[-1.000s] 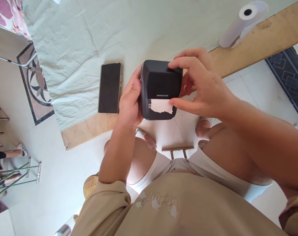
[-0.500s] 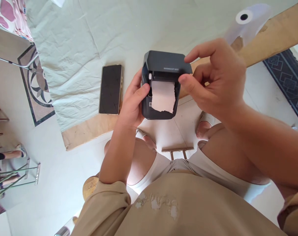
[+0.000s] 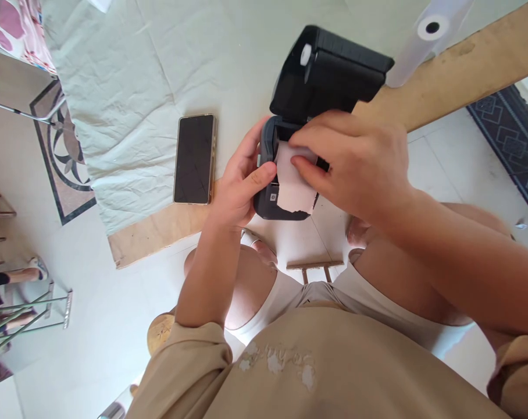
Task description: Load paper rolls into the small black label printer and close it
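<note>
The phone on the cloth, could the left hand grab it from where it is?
Probably yes: the phone lies flat beside the left hand, nothing between them, but that hand now grips the printer.

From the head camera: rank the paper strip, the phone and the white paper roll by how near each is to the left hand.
1. Paper strip: just right of the left hand, whose thumb rests on the printer beside it.
2. Phone: on the cloth, a little to the hand's left.
3. White paper roll: far upper right, beyond the open lid.
</note>
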`<state>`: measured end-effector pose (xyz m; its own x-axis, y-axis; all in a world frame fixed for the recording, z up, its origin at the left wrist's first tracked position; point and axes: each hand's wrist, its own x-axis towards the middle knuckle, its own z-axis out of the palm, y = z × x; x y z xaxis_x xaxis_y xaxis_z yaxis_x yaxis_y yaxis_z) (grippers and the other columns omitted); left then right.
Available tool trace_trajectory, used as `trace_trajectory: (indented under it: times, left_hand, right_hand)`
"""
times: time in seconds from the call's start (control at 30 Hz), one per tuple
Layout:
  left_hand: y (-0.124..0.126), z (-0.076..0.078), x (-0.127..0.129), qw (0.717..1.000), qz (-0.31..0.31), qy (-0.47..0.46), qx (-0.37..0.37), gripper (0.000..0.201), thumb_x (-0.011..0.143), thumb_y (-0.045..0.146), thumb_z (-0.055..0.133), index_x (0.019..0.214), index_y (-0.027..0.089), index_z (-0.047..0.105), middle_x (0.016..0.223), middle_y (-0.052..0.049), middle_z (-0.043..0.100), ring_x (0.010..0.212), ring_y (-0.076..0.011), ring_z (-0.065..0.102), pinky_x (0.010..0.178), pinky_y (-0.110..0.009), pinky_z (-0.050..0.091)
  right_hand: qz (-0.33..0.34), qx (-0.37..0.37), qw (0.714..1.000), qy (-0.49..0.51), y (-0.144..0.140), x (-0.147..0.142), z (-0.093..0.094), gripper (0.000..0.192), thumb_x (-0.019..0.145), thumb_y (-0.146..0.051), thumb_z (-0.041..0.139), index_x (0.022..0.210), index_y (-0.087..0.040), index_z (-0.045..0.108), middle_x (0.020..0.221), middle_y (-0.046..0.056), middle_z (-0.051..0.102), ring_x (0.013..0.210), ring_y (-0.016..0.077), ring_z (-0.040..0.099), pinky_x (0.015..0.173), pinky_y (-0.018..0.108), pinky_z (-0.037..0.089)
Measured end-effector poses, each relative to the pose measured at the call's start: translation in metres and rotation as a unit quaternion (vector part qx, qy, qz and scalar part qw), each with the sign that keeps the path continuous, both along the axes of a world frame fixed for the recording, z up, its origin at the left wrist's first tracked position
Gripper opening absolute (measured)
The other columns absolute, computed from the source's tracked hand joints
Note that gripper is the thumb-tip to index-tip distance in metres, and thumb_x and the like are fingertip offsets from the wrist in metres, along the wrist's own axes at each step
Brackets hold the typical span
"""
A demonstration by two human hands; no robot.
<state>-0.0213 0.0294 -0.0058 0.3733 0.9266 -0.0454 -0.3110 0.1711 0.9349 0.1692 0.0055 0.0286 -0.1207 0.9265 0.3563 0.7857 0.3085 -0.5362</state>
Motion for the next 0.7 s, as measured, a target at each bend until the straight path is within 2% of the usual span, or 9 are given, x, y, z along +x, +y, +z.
trace_trajectory:
  times: [0.1,0.23,0.3,0.4,0.47,0.53,0.6,0.63,0.7]
  left_hand:
    - [-0.001,0.001,0.0,1.0,-0.004,0.002,-0.004,0.05,0.087,0.05,0.084,0.129,0.028,0.07,0.143,-0.004,0.068,0.156,-0.0342,0.048,0.122,-0.044,0.055]
    - [0.001,-0.002,-0.002,1.0,-0.023,-0.018,0.001,0.045,0.087,0.042,0.084,0.128,0.027,0.072,0.143,-0.005,0.068,0.154,-0.0362,0.049,0.123,-0.047,0.055]
    - [0.002,-0.004,-0.002,0.999,-0.017,-0.028,0.007,0.042,0.088,0.043,0.082,0.126,0.027,0.073,0.139,-0.004,0.07,0.155,-0.0361,0.047,0.122,-0.047,0.055]
    - [0.002,-0.003,-0.001,0.999,0.014,-0.042,0.001,0.035,0.092,0.042,0.077,0.124,0.026,0.073,0.127,-0.004,0.074,0.154,-0.0322,0.048,0.123,-0.045,0.053]
    - [0.002,-0.003,-0.001,0.998,0.036,-0.051,-0.013,0.03,0.095,0.038,0.074,0.121,0.025,0.073,0.117,-0.004,0.076,0.148,-0.0293,0.055,0.121,-0.043,0.053]
    - [0.003,-0.004,-0.002,0.997,0.041,-0.059,-0.021,0.027,0.097,0.038,0.071,0.119,0.023,0.073,0.112,-0.004,0.076,0.136,-0.0275,0.065,0.113,-0.04,0.056]
    - [0.005,-0.005,-0.002,0.997,0.042,-0.057,-0.021,0.025,0.098,0.041,0.068,0.114,0.023,0.074,0.109,-0.003,0.076,0.123,-0.0259,0.071,0.103,-0.037,0.059]
    - [0.005,-0.005,-0.002,0.997,0.043,-0.055,-0.019,0.025,0.098,0.042,0.068,0.113,0.023,0.074,0.109,-0.003,0.076,0.117,-0.0249,0.072,0.099,-0.036,0.059]
    - [0.006,-0.004,-0.002,0.998,0.036,-0.05,-0.022,0.025,0.097,0.042,0.068,0.115,0.025,0.073,0.111,-0.002,0.076,0.11,-0.024,0.073,0.094,-0.035,0.059]
  right_hand:
    - [0.019,-0.054,0.995,-0.086,0.001,-0.004,0.001,0.023,0.098,-0.038,0.053,0.094,-0.022,0.068,0.104,0.005,0.078,0.081,0.0229,0.064,0.059,0.037,0.023]
    - [0.03,-0.097,0.988,-0.117,0.002,-0.001,0.005,0.017,0.093,-0.04,0.062,0.101,-0.026,0.064,0.084,0.003,0.07,0.067,0.0182,0.052,0.057,0.033,0.017]
    - [0.049,-0.112,0.992,-0.042,0.002,0.003,0.011,0.018,0.087,-0.036,0.068,0.1,-0.026,0.06,0.077,0.001,0.063,0.062,0.0153,0.049,0.057,0.032,0.023]
    - [0.084,-0.114,0.979,0.149,0.003,0.013,0.023,0.025,0.081,-0.035,0.072,0.1,-0.028,0.057,0.085,-0.002,0.063,0.06,0.0112,0.05,0.054,0.03,0.031]
    - [0.058,-0.119,0.946,0.295,0.008,0.02,0.027,0.024,0.079,-0.037,0.071,0.098,-0.03,0.059,0.086,-0.002,0.06,0.059,0.011,0.051,0.048,0.028,0.032]
    - [0.006,-0.155,0.891,0.426,0.015,0.026,0.025,0.021,0.076,-0.04,0.071,0.086,-0.029,0.057,0.076,0.0,0.05,0.056,0.0123,0.045,0.044,0.028,0.03]
    - [-0.04,-0.177,0.856,0.484,0.022,0.032,0.017,0.025,0.076,-0.042,0.072,0.078,-0.028,0.051,0.073,0.002,0.042,0.056,0.0134,0.042,0.043,0.028,0.029]
    - [-0.055,-0.163,0.868,0.466,0.024,0.035,0.012,0.024,0.079,-0.043,0.071,0.08,-0.028,0.053,0.075,0.002,0.043,0.059,0.0142,0.043,0.045,0.029,0.031]
    - [-0.065,-0.096,0.924,0.363,0.024,0.039,0.002,0.019,0.085,-0.041,0.071,0.09,-0.029,0.057,0.084,0.003,0.051,0.074,0.0181,0.054,0.059,0.034,0.046]
